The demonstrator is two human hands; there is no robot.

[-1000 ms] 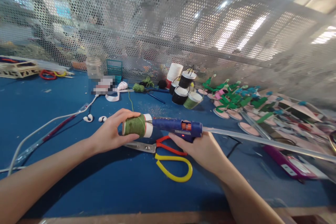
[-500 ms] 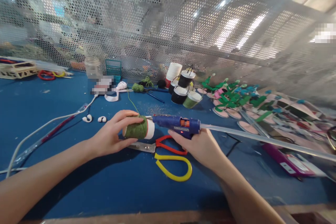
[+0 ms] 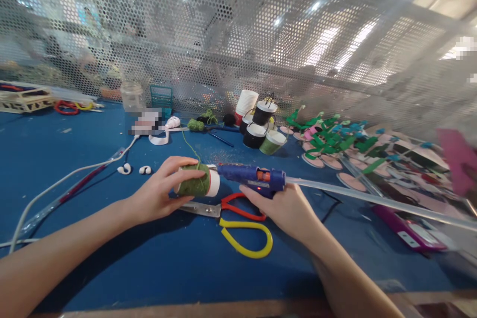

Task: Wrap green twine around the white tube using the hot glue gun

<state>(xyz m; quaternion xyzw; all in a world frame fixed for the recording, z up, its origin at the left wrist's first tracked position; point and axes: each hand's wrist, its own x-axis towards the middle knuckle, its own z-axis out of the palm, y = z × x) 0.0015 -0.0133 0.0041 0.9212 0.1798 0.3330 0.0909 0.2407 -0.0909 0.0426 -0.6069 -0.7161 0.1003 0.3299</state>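
Observation:
My left hand is closed around a small paper cup wrapped in green yarn, tipped on its side with its white rim to the right. A strand of green yarn runs from the cup back to a small ball of green yarn. In my right hand is a blue hot glue gun, its nozzle close to the cup's rim and a long clear glue stick in its back. Scissors with one red and one yellow handle lie below, their blades partly under my left hand.
Yarn-wrapped cups and a stack of white cups stand at the back. Green craft pieces on round bases crowd the right, near a purple power strip. White earbuds and a white cable lie left. Perforated metal rises behind.
The left fingers and the cup have shifted very slightly, and the yarn strand sits a little differently. A pink-purple shape has appeared at the far right edge. The glue gun is almost still.

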